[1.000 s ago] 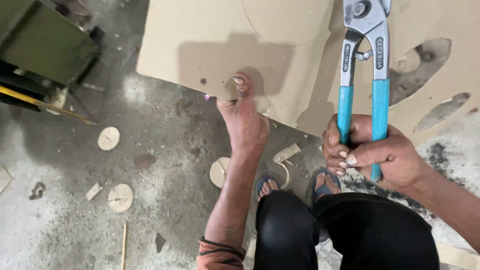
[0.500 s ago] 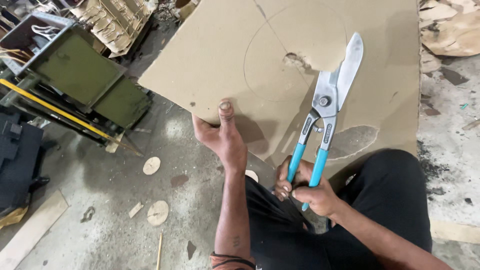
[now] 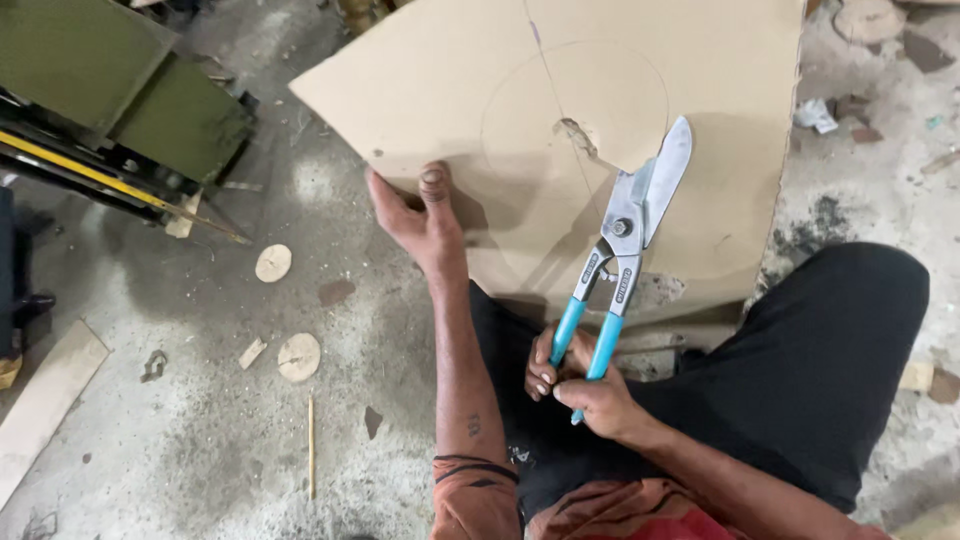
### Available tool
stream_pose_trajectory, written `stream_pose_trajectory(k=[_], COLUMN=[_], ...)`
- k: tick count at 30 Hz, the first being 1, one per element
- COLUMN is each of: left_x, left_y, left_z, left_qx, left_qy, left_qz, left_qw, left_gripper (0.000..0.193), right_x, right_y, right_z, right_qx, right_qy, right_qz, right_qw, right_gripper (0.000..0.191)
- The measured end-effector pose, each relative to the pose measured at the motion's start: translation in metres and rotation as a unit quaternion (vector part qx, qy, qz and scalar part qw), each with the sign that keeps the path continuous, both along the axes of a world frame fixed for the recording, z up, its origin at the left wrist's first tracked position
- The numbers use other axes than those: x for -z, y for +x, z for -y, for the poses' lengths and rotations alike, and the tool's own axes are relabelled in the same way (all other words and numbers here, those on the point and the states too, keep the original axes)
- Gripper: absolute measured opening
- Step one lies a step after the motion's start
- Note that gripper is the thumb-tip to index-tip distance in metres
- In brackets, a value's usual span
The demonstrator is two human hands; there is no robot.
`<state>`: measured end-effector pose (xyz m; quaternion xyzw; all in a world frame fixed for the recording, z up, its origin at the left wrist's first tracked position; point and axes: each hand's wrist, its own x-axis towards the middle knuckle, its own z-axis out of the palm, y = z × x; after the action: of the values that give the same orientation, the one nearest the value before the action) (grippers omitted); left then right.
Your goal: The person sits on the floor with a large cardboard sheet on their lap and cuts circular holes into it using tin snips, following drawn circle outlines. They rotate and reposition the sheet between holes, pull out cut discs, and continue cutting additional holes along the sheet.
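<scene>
Dusty concrete floor beneath me: my left hand [image 3: 425, 222] pins the cardboard [image 3: 560, 150], and my right hand [image 3: 583, 385], clamped on the shears [image 3: 625, 235], has now brought their blades onto the drawn circle.

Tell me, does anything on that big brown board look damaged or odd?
Yes. The brown board has a ragged torn hole inside the circle drawn on it, just left of the shears held by the right hand. The left hand grips the board's near edge. Small round offcuts litter the floor.

Black trousers, orange-red top, bare forearms.
</scene>
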<state>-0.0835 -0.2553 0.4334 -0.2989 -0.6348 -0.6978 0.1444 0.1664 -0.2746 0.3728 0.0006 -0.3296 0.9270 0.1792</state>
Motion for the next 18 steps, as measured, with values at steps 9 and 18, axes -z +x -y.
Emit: stream_pose_trajectory(k=[9, 18], left_x=[-0.053, -0.063], left_y=[0.032, 0.133], left_z=[0.026, 0.069], left_qx=[-0.122, 0.064], left_qy=[-0.015, -0.127], left_qz=[-0.183, -0.002], left_qw=[0.975, 0.99], left_gripper=[0.087, 0.043], right_x=[-0.006, 0.075], right_y=[-0.003, -0.003], right_z=[0.047, 0.058], right_qx=[0.062, 0.13], right_qy=[-0.013, 0.238], right_qz=[0.032, 0.228], right_qw=[0.997, 0.935], right_gripper=[0.044, 0.043])
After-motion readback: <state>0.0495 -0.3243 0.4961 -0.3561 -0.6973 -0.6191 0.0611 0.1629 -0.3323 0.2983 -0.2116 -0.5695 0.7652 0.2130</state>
